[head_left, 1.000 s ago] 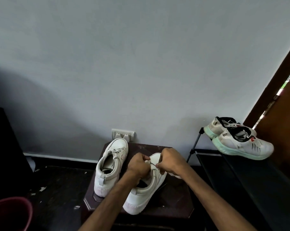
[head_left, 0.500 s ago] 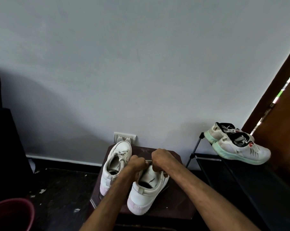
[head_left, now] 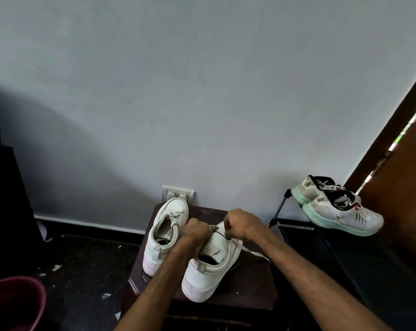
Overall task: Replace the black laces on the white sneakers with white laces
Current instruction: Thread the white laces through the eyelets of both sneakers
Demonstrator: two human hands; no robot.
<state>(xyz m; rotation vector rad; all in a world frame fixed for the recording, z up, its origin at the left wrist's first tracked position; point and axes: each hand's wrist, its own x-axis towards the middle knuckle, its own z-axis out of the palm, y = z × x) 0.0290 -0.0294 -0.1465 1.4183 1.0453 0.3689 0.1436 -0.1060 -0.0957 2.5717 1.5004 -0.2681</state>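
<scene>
Left hand point(head_left: 196, 229) and right hand point(head_left: 238, 223) grip the near sneaker point(head_left: 209, 266) at its tongue.

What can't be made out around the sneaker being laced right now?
Head view only.
- Eyelets of the near sneaker: covered by left hand and right hand.
- The lace the right hand pinches: colour hidden by its curled fingers.
- Maroon bucket: cut off by bottom-left edge.
</scene>
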